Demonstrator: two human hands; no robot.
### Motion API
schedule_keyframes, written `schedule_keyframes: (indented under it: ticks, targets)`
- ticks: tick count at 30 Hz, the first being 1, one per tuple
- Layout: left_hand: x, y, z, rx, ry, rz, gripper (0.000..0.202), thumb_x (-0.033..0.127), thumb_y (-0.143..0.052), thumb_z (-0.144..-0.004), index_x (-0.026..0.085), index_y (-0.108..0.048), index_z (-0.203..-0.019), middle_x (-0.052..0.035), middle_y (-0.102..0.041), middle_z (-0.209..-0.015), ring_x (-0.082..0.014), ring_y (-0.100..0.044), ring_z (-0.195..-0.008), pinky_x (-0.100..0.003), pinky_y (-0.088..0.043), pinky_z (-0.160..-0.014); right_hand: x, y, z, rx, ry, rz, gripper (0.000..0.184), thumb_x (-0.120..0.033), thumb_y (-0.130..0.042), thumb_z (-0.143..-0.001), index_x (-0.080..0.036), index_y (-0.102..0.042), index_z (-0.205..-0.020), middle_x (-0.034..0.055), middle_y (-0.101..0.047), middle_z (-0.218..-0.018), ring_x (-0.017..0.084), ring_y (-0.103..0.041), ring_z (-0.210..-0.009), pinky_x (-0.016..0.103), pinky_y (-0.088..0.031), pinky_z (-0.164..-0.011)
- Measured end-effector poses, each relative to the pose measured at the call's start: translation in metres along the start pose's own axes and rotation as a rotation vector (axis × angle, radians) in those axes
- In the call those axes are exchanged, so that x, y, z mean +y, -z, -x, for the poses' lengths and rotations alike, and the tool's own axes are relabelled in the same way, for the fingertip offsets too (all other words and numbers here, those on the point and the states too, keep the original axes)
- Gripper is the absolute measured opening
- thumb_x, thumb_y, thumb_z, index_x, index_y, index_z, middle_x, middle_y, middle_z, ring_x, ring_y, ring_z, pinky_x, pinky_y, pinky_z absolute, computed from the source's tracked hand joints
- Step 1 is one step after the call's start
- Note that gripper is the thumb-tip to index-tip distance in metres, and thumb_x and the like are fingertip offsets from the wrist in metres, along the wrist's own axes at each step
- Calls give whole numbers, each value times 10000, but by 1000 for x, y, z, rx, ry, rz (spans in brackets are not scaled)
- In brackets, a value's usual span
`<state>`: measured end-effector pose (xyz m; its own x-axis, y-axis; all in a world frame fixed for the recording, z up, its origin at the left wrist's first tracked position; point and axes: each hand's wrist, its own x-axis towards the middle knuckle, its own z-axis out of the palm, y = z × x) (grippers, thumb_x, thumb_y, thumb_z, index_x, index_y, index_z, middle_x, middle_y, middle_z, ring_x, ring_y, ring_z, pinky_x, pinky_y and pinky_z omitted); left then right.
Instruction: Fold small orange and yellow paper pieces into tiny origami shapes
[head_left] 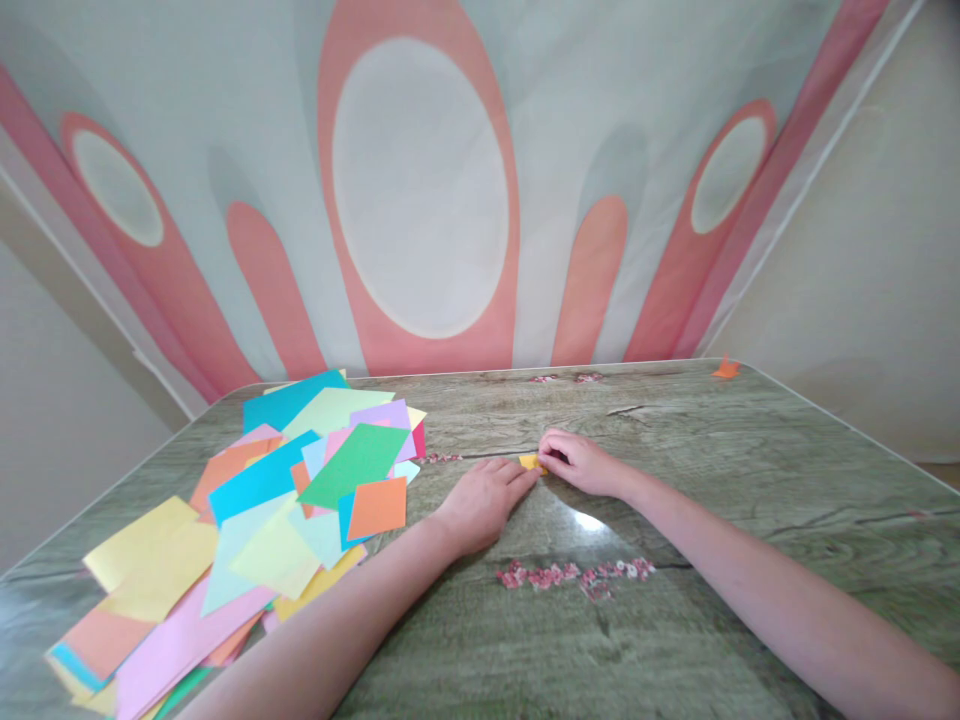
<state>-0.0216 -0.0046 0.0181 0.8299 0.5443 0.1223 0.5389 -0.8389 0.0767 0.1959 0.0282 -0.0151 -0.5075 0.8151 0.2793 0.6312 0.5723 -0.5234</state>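
A small folded piece of yellow paper (529, 462) lies on the wood-patterned table (645, 640), between my two hands. My left hand (486, 503) rests palm down, its fingers close together and its tips on the paper's near left edge. Against the right end of the paper, my right hand (581, 463) is closed in a pinch, thumb and forefinger meeting. Both hands cover parts of the paper, so its full folded shape is hidden.
Many loose coloured paper sheets (271, 560) are heaped on the left side, close by my left forearm. A small orange folded-paper figure (726, 368) stands at the far right corner. Behind the table's back edge hangs a pink-and-grey patterned backdrop (424, 190).
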Motion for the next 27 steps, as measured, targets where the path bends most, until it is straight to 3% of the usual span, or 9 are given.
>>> schedule_keyframes:
  ticks: [14,21,27]
  targets:
    - [0,-3,0,12,-28,2,389,122,-435,-788,166,-482,-1171,-79,-535,-1133,-201,-472,-1059,-347,-351,-957,-4,0,1,22,-42,39,137,-252,-478,-840,-177,-537,-743,18,-515,-756,121,-487,-658,248,-387,-617]
    - [0,1,0,1,-52,17,373,111,-446,-774,157,-501,-1140,-82,-563,-1105,-204,-487,-1055,-346,-359,-952,-6,1,1,28,-2,61,155,-264,-454,-862,-178,-525,-754,43,-528,-898,129,-506,-754,263,-405,-689]
    - [0,3,-1,1,-56,28,363,124,-428,-796,167,-489,-1151,-78,-568,-1072,-203,-486,-1044,-345,-358,-941,-3,-2,-1,21,-22,69,111,-233,-475,-844,-183,-534,-765,34,-538,-841,136,-510,-738,266,-401,-678]
